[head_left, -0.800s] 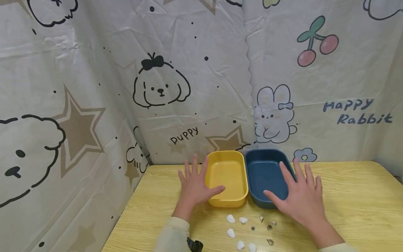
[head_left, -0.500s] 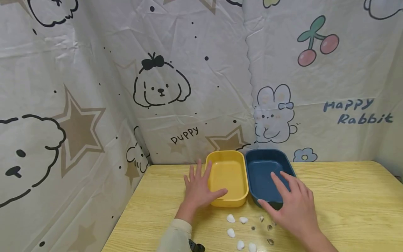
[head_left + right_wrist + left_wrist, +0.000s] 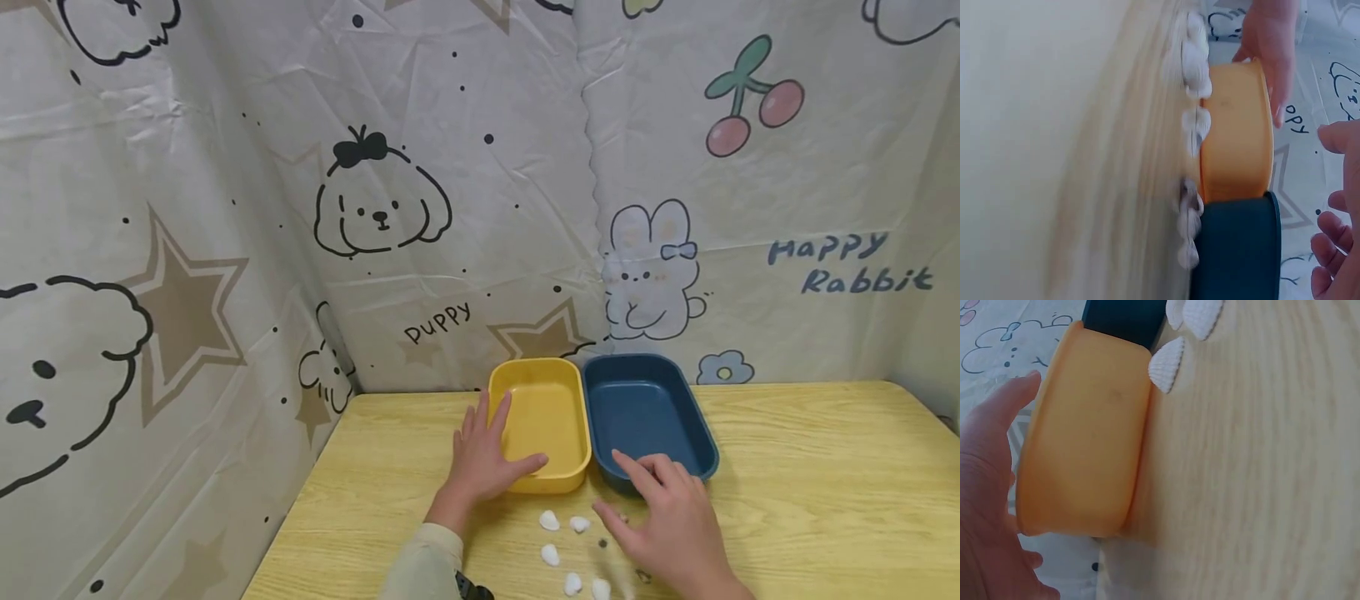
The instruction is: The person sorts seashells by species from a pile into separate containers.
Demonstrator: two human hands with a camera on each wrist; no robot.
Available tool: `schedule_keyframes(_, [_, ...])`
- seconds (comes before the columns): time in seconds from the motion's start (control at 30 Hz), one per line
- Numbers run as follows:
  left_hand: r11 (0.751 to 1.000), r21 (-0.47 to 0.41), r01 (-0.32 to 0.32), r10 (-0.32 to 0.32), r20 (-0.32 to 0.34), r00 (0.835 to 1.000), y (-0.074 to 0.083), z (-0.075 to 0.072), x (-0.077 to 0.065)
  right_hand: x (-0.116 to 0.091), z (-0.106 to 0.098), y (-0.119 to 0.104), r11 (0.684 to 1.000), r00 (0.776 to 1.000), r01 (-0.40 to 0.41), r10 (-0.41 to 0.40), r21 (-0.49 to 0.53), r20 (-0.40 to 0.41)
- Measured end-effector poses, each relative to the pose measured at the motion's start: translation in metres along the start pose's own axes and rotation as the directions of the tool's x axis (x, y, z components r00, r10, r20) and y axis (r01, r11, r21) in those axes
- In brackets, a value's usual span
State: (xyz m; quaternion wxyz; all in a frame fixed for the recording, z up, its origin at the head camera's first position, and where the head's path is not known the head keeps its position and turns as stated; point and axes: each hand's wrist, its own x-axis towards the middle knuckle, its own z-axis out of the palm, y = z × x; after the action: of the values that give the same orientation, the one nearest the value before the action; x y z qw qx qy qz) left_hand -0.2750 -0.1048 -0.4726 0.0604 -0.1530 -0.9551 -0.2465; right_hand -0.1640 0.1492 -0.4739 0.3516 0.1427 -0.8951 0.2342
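My left hand (image 3: 483, 462) spreads its fingers over the left side of a yellow bin (image 3: 543, 483), thumb above the front rim. In the left wrist view the same bin (image 3: 1085, 437) stands beside the hand (image 3: 985, 500). Thumb and index apart, my right hand (image 3: 671, 517) hovers over the small dark shells (image 3: 603, 543), by the front of a blue bin (image 3: 645, 417); nothing shows between its fingers. It hides most of those shells. Several white ribbed seashells (image 3: 550, 555) lie loose before the yellow bin.
Both bins stand side by side at the back of the wooden table (image 3: 825, 483). Directly behind them hangs a printed cloth (image 3: 525, 208) with cartoon animals. A black strapped device (image 3: 472, 587) sits at the left wrist.
My right hand has moved from the blue bin's right side down and left over the dark shells, its fingers drawing in. The left hand has drifted slightly right and down.
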Motion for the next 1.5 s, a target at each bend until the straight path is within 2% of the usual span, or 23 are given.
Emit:
schedule_keyframes(0.2, [1.000, -0.003, 0.005, -0.005, 0.012, 1.000, -0.005, 0.006, -0.001, -0.005, 0.011, -0.003, 0.999, 0.998, -0.026, 0.023, 0.047, 0.051])
schedule_keyframes(0.37, [1.000, -0.027, 0.001, -0.001, 0.000, 1.000, -0.008, 0.006, -0.002, -0.008, 0.018, -0.006, 0.991, 0.985, -0.073, 0.054, 0.112, 0.164])
schedule_keyframes(0.47, [0.999, -0.044, 0.004, -0.004, 0.000, 1.000, -0.009, 0.007, -0.004, -0.010, 0.022, -0.008, 0.980, 0.956, -0.148, 0.108, 0.131, 0.273])
schedule_keyframes(0.57, [0.998, -0.064, 0.006, -0.006, 0.007, 1.000, -0.011, 0.009, -0.007, -0.014, 0.027, -0.009, 0.969, 0.910, -0.216, 0.154, 0.122, 0.385])
schedule_keyframes(0.63, [0.998, -0.068, 0.006, -0.005, 0.008, 1.000, -0.013, 0.013, -0.010, -0.017, 0.030, -0.008, 0.965, 0.888, -0.231, 0.156, 0.125, 0.434])
schedule_keyframes(0.7, [0.998, -0.061, 0.004, -0.004, 0.007, 1.000, -0.014, 0.015, -0.011, -0.018, 0.033, -0.008, 0.964, 0.874, -0.233, 0.148, 0.132, 0.462])
schedule_keyframes(0.83, [0.999, -0.041, 0.004, -0.004, 0.007, 1.000, -0.014, 0.016, -0.010, -0.018, 0.037, -0.007, 0.967, 0.874, -0.212, 0.123, 0.141, 0.470])
schedule_keyframes(1.07, [0.999, -0.043, 0.009, -0.009, 0.009, 1.000, -0.013, 0.012, -0.006, -0.015, 0.042, -0.006, 0.968, 0.875, -0.219, 0.141, 0.119, 0.462])
schedule_keyframes(1.23, [0.999, -0.038, 0.009, -0.009, 0.007, 1.000, -0.014, 0.010, -0.005, -0.012, 0.046, -0.008, 0.967, 0.860, -0.237, 0.163, 0.096, 0.483])
schedule_keyframes(1.5, [0.998, -0.055, 0.002, -0.002, -0.006, 1.000, -0.013, 0.010, -0.003, -0.005, 0.047, -0.013, 0.946, 0.826, -0.311, 0.223, 0.089, 0.518])
